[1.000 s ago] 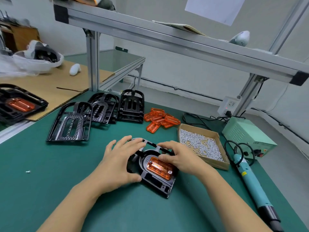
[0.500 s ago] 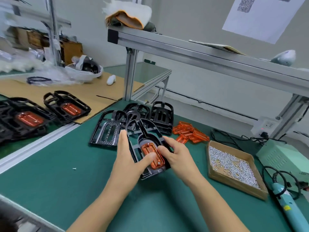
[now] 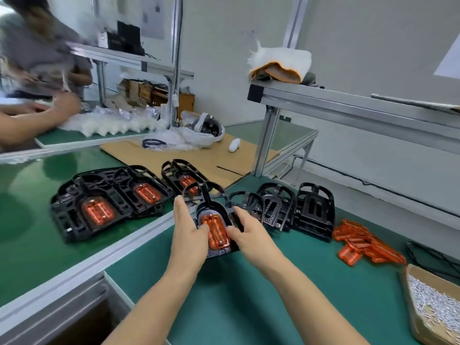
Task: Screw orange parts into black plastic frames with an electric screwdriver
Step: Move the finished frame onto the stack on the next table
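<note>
Both hands hold one black plastic frame [image 3: 211, 207] with an orange part [image 3: 216, 232] fitted in it, lifted above the green table. My left hand [image 3: 189, 232] grips its left side, thumb on the orange part. My right hand [image 3: 249, 232] grips the right side, thumb touching the orange part. Finished frames with orange parts [image 3: 99, 210] lie to the left on the neighbouring table. Bare black frames [image 3: 293, 210] stand stacked to the right. Loose orange parts [image 3: 366, 242] lie in a pile further right. The electric screwdriver is out of view.
A cardboard box of screws [image 3: 433, 302] sits at the right edge. An aluminium rail [image 3: 94, 257] divides the two tables. An aluminium shelf post [image 3: 266, 143] rises behind the frames. Another person [image 3: 39, 78] works at the far left. Black cables [image 3: 428, 255] lie at the right.
My hands lifted the assembled frame off the table and carried it left, towards the finished frames. The view swung left, so the screwdriver and power supply left the frame.
</note>
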The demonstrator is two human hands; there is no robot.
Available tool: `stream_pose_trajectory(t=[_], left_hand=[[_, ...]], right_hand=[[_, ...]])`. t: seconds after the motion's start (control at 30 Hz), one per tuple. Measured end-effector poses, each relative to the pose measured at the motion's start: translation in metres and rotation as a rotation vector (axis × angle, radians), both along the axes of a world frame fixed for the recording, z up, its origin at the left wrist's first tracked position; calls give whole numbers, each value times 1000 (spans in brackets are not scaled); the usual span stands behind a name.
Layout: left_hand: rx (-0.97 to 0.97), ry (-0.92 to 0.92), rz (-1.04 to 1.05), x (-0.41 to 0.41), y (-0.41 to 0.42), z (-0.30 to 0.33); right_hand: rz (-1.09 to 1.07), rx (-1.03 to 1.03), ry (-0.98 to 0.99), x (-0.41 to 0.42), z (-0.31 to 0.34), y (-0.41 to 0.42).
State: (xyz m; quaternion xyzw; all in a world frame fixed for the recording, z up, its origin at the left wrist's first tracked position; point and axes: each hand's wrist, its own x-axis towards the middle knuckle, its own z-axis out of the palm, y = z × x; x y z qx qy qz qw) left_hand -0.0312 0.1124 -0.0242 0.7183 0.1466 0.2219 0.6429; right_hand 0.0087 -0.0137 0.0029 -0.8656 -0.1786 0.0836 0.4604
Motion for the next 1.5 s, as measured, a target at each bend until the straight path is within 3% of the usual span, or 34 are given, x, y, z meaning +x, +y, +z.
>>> stream_pose_trajectory(t=[0.3, 0.57, 1.27, 1.5], left_hand=[[30, -22, 167, 39, 51, 15], [80, 70, 213, 95, 77, 31], [387, 296, 294, 190, 119, 13], [643, 413, 355, 190, 119, 3]], right_hand=[[3, 9, -17, 30, 2, 62], [-48, -26, -120, 83, 18, 100], [-78, -106, -152, 159, -2, 148], [-42, -140, -267, 160, -13, 149]])
